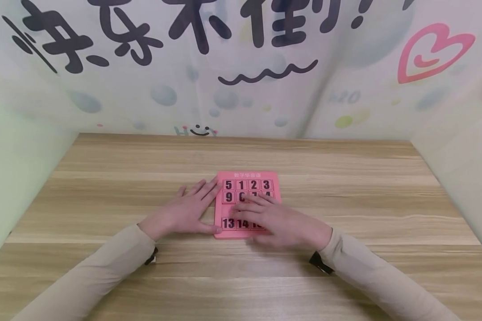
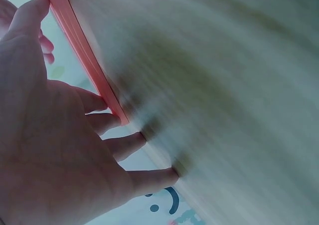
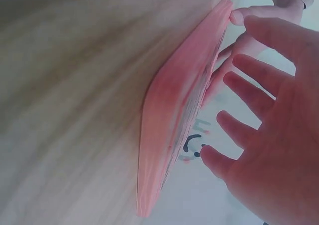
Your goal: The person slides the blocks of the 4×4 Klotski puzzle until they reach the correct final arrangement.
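A smooth, pale backdrop (image 1: 265, 104) rises behind everything, printed with thick, rounded black characters, soft-edged bubbles and a pink outlined heart. Before it spreads the table (image 1: 345, 178), a flat, light-brown surface with streaky wood grain running crosswise. Two sleeves (image 1: 100, 265) of plain beige cloth, lightly creased, reach in from the near corners.

The left hand (image 1: 180, 216) lies with fingers straight and apart, holding nothing between them; its thumb and nearest fingers touch the side of the board, and its outer fingertips meet the table just beyond the corner. The right hand (image 1: 283, 225) is over the board, fingers loosely spread and slightly bent, gripping nothing; in the right wrist view a gap shows between most of its fingertips and the tiles.

The board (image 1: 269, 174) sits flat at the middle of the table, between the hands: a thin, pink slab, plastic-looking, nearly square, with rounded corners and small white characters along its far rim. Small black straps (image 1: 320, 263) show under both wrists. The square, flat tiles (image 1: 228, 223) carry bold black numerals in rows, with a bare pink recess below the 9.
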Motion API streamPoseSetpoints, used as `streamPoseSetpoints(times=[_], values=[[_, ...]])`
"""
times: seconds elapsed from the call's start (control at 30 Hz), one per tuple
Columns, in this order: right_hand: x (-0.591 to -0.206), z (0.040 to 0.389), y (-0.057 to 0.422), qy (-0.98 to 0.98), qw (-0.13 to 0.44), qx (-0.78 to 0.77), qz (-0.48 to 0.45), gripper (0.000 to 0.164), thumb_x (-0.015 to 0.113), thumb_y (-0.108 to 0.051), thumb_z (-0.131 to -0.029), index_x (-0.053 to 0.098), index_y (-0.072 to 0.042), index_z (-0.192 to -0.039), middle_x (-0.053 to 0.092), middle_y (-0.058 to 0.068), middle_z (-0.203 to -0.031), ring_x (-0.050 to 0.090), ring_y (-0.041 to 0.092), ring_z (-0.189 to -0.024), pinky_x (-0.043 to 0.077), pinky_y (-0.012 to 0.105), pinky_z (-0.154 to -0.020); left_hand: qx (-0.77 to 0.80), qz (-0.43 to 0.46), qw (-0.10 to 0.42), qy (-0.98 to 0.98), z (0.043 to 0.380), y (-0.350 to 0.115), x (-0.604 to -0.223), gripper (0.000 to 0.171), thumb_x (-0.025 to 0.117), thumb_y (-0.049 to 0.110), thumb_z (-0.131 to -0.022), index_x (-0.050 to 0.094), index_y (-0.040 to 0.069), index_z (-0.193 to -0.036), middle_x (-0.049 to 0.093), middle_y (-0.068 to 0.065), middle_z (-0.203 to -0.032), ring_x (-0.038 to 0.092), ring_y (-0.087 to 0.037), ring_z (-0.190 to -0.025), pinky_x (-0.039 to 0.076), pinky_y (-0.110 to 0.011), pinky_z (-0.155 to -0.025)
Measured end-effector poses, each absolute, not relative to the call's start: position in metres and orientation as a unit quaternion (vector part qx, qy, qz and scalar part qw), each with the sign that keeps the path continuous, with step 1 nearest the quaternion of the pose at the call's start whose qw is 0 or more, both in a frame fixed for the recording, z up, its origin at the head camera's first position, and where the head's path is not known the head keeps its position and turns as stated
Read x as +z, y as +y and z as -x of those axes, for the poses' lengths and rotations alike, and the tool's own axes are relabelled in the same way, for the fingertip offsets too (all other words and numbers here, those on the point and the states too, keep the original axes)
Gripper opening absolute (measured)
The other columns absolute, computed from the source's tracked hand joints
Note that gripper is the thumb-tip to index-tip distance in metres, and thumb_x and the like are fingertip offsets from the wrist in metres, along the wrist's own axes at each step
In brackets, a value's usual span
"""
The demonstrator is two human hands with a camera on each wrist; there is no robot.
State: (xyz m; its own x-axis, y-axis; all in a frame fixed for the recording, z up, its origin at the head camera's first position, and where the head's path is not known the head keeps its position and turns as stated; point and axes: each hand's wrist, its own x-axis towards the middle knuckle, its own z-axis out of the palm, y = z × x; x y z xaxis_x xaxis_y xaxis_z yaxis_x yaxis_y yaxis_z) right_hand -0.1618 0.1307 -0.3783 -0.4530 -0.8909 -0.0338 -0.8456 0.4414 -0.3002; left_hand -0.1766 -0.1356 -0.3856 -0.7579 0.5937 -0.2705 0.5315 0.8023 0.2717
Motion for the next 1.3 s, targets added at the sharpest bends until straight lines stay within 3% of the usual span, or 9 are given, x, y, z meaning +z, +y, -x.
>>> streamPoseSetpoints(times=[1.03,1.3], values=[[-0.370,0.188,0.117,0.869,0.113,-0.120,0.467,0.053,0.056,-0.031,-0.098,0.045,-0.008,-0.145,0.041,0.008,-0.149,0.025,0.034,-0.141,0.016,0.056,-0.114,0.089,-0.300,0.177,0.933,0.177,-0.135,-0.382,0.105,0.055,0.070,-0.083,0.013,0.006,-0.155,0.002,-0.010,-0.161,0.007,-0.039,-0.144,0.010,-0.069,-0.107],[-0.371,0.195,0.114,0.876,0.146,-0.102,0.449,0.058,0.054,-0.034,-0.098,0.040,-0.009,-0.148,0.035,0.007,-0.153,0.021,0.033,-0.143,0.013,0.053,-0.115,0.090,-0.297,0.181,0.933,0.176,-0.135,-0.381,0.105,0.056,0.069,-0.083,0.012,0.007,-0.155,0.002,-0.010,-0.161,0.006,-0.038,-0.144,0.010,-0.068,-0.107]])
